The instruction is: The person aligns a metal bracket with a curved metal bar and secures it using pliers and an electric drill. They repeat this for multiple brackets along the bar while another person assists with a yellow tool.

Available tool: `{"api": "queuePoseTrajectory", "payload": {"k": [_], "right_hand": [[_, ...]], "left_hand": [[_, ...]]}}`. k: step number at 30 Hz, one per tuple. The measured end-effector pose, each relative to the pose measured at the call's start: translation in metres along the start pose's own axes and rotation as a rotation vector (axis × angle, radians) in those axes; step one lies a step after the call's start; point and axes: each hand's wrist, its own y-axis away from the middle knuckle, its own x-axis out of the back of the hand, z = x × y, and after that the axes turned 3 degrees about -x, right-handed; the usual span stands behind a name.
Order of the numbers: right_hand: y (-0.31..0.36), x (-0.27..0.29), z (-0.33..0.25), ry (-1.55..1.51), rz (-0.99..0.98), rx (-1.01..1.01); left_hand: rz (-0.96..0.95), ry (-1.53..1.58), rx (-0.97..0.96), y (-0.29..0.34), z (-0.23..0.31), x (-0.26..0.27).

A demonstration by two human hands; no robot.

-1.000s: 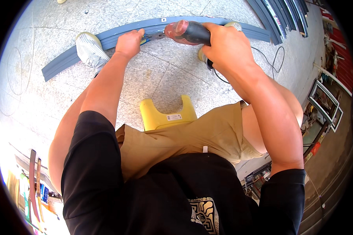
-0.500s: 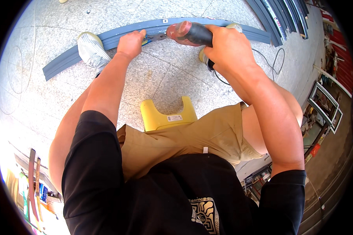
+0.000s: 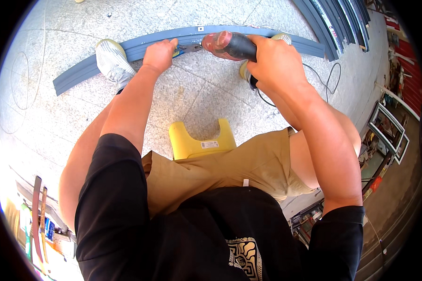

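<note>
On the left, a shoe (image 3: 111, 61) is pressing on the grey strip (image 3: 77, 79) lying across the far floor (image 3: 173, 98), probably pinning it. Rightward, the left hand (image 3: 159, 55) is holding pliers (image 3: 187, 48), seemingly steadying something too small to tell. The right hand (image 3: 277, 58) is gripping the power tool (image 3: 229, 46), its red head pointing left, perhaps for control. Further right, another shoe (image 3: 282, 39) is apparently bracing the strip. Showing: one pinned strip, one pliers, one power tool, two shoes.

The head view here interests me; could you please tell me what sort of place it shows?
It looks like a workshop, though I can't be certain: the right hand holds a red-and-black power tool, long dark strips lie side by side, and a rectangular frame shows at far right.
</note>
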Motion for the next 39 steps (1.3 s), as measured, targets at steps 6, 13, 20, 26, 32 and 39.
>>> {"api": "queuePoseTrajectory", "payload": {"k": [6,13,20,26,32,39], "right_hand": [[-0.001,-0.001,0.003,-0.019,0.010,-0.010],[-0.001,0.001,-0.004,0.039,-0.014,0.043],[-0.006,-0.006,-0.001,-0.020,-0.034,-0.014],[-0.009,-0.008,0.004,-0.035,0.016,0.013],[0.000,0.005,0.004,-0.093,-0.012,-0.024],[0.043,0.073,0.044,-0.195,0.076,0.046]], "left_hand": [[-0.001,0.004,0.006,-0.001,0.002,0.002],[-0.011,0.023,0.011,0.001,-0.001,0.002],[-0.004,0.035,0.003,0.000,0.001,0.001],[0.013,0.034,-0.010,0.000,-0.001,-0.002],[0.033,0.039,-0.009,0.000,-0.001,-0.006],[0.035,0.040,0.003,-0.001,-0.004,-0.009]]}}
